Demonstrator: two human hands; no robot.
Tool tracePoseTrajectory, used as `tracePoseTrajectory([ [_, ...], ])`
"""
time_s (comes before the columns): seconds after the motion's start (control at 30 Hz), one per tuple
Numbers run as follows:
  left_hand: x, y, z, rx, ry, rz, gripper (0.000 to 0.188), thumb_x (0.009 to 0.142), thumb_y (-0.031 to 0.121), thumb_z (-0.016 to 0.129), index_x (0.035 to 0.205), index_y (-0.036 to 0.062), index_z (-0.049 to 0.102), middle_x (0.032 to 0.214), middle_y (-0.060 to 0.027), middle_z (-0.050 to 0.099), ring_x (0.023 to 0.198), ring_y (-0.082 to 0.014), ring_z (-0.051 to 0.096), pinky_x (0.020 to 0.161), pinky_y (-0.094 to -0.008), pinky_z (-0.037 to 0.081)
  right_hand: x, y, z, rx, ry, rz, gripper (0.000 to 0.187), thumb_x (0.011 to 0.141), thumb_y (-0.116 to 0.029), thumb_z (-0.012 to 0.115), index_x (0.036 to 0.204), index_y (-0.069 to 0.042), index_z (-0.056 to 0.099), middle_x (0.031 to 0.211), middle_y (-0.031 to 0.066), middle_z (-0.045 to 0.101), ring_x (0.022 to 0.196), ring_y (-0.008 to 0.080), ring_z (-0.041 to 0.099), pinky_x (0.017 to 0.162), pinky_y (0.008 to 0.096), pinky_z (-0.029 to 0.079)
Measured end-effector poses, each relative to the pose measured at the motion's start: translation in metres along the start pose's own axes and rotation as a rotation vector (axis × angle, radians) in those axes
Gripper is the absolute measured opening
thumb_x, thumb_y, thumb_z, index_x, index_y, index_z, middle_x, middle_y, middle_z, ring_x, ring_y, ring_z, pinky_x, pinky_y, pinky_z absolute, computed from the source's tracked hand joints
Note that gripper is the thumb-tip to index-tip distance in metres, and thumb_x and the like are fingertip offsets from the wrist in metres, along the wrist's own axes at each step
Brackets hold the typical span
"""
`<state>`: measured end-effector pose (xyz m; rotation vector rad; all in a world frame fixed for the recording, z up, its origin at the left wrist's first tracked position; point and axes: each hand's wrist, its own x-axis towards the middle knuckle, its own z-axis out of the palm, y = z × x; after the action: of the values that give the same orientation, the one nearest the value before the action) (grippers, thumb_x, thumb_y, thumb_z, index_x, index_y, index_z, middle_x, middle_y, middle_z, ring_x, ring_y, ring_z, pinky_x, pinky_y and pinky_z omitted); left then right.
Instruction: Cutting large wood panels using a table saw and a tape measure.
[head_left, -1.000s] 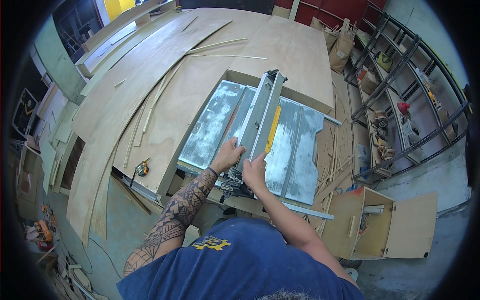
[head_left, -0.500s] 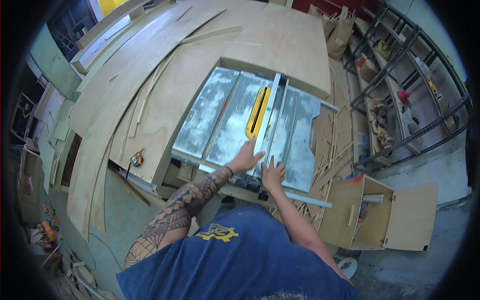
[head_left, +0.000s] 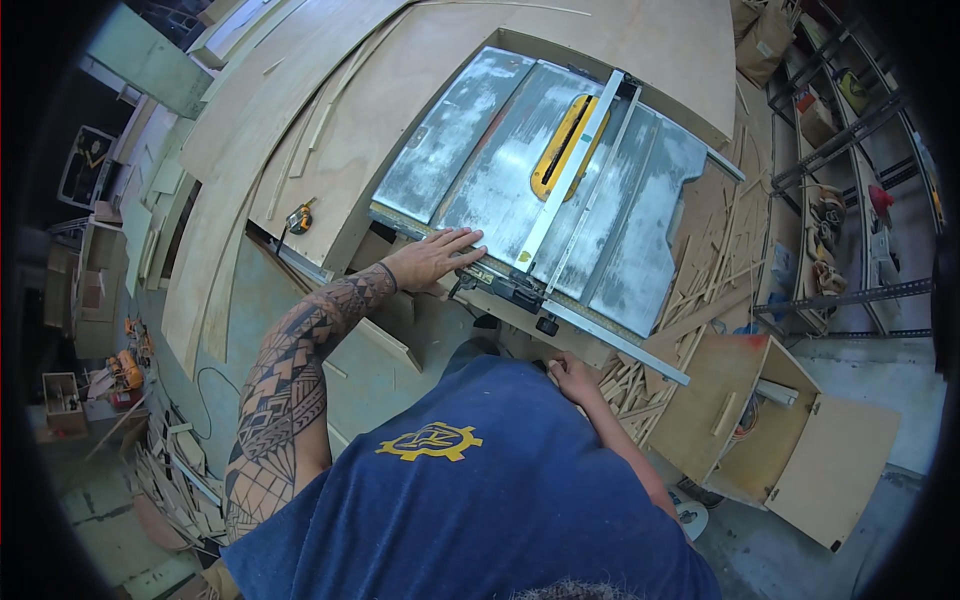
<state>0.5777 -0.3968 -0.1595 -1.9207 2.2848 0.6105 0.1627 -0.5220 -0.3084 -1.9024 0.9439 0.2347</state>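
Note:
A table saw (head_left: 480, 150) with a worn grey metal top lies before me, a yellow throat plate (head_left: 548, 180) set in its middle. The silver rip fence (head_left: 560, 205) runs from front to back, over part of that plate. My left hand (head_left: 432, 262) rests on the saw's front edge, left of the fence, with its fingers stretched flat; its thumb is mostly hidden below. Lower down, beside my shirt and in front of the saw, my right hand (head_left: 577, 380) has curled fingers. Whatever they may hold is hidden.
Plywood sheets (head_left: 240, 130) and thin strips spread left and behind. A yellow-black tape measure (head_left: 300, 217) sits on the wooden bench left of the saw. Offcuts (head_left: 715, 270) pile up at right, near an open wooden cabinet (head_left: 745, 420) and metal shelves (head_left: 850, 220).
Both hands have left the front end of the fence. My left hand moved left to the saw's edge; my right hand dropped back toward my body. The view has shifted.

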Motion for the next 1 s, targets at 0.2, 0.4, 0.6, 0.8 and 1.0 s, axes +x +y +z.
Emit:
tracePoseTrajectory([
  [0.2,0.009,0.012,0.03,0.075,0.22,-0.132,0.121,0.073,0.067,0.083,0.166,0.0154,0.026,0.161,-0.0178,0.036,0.15,-0.0371,0.033,0.122,-0.0561,0.022,0.041,-0.018,0.018,0.589,-0.003,0.097,0.057,0.101,-0.027,0.067,0.143,0.006,0.048,0.104,0.0139,0.069,0.087,0.0196,0.066,0.078,0.034,0.055],
  [0.4,0.019,0.015,0.072,-0.114,0.506,-0.198,0.102,0.086,0.061,0.076,0.163,0.0124,0.03,0.157,-0.0222,0.039,0.147,-0.0419,0.035,0.123,-0.0581,0.023,0.051,-0.053,0.031,0.834,0.027,0.267,0.048,0.099,-0.029,0.072,0.133,0.001,0.056,0.109,0.0107,0.068,0.098,0.0191,0.068,0.082,0.0342,0.054],
  [0.6,-0.114,-0.098,0.033,-0.077,0.929,-0.757,0.09,0.086,0.047,0.079,0.158,0.0094,0.04,0.152,-0.0236,0.042,0.141,-0.0459,0.039,0.12,-0.0561,0.03,0.055,-0.045,0.031,1.163,0.155,0.313,0.044,0.102,-0.03,0.072,0.131,0.0,0.057,0.112,0.0102,0.068,0.104,0.0244,0.07,0.089,0.0386,0.057],
  [0.8,-0.22,-0.186,0.076,0.045,0.773,-1.086,0.075,0.09,0.04,0.076,0.151,0.0073,0.047,0.142,-0.0203,0.051,0.132,-0.0407,0.047,0.114,-0.0532,0.035,0.052,-0.022,0.033,1.214,0.122,0.301,0.041,0.101,-0.029,0.073,0.128,-0.001,0.059,0.111,0.0089,0.068,0.107,0.0249,0.068,0.094,0.0386,0.054],
  [1.0,-0.182,-0.184,0.048,-0.37,0.803,-0.869,0.059,0.095,0.036,0.072,0.142,0.0042,0.055,0.125,-0.02,0.064,0.117,-0.0364,0.061,0.103,-0.0445,0.048,0.049,-0.059,0.06,1.653,0.274,0.201,0.037,0.104,-0.032,0.067,0.126,-0.002,0.062,0.113,0.0124,0.07,0.11,0.0239,0.066,0.094,0.0374,0.052],
])
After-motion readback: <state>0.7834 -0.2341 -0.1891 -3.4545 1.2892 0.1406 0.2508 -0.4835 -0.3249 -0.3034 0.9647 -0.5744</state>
